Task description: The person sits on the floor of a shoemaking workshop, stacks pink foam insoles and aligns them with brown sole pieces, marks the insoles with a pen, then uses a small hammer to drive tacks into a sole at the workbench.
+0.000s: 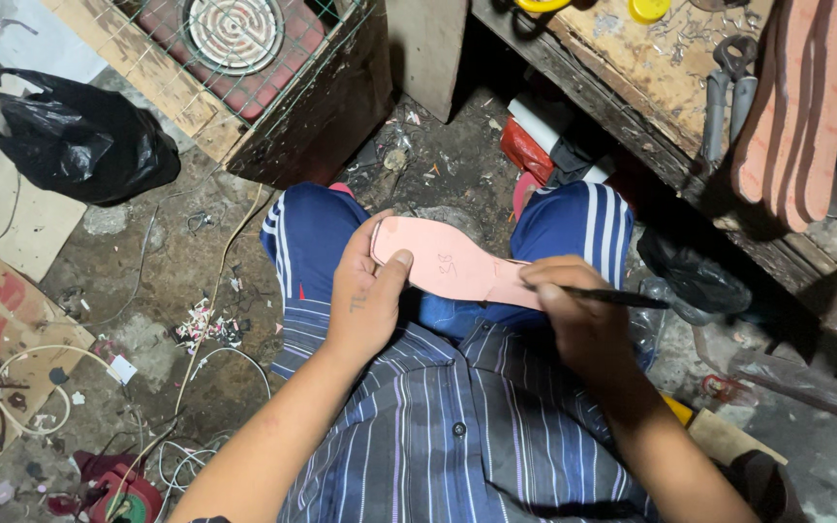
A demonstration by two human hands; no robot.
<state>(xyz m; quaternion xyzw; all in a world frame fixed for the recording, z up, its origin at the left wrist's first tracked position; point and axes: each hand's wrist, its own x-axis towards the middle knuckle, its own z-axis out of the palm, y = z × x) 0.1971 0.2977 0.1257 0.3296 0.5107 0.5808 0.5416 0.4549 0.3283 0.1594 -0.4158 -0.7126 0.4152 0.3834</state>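
A dirty concrete floor (176, 261) littered with scraps and loose white cables (196, 387) fills the left half of the view. At upper right a worn wooden workbench (651, 68) carries a stack of pink insole blanks (806, 126), cut off by the frame edge, with metal pincers (728, 97) lying just beside them. At top centre a wooden box with a wire grid (273, 87) holds a round coil heater (234, 29), only partly in frame. A black plastic bag (79, 140) lies on the floor at left; a second dark bag (695, 276) sits under the bench by the right knee.

The person sits in blue striped track trousers (307, 237) and a striped shirt (457, 436). Across the knees lies a pink insole (443, 261). The left hand (365, 295) grips its rounded end, thumb pressed on top. The right hand (573, 310) covers the narrower end and pinches a thin dark pen (612, 296), whose tip is hidden behind the fingers. A small mark on the insole is too faint to make out.
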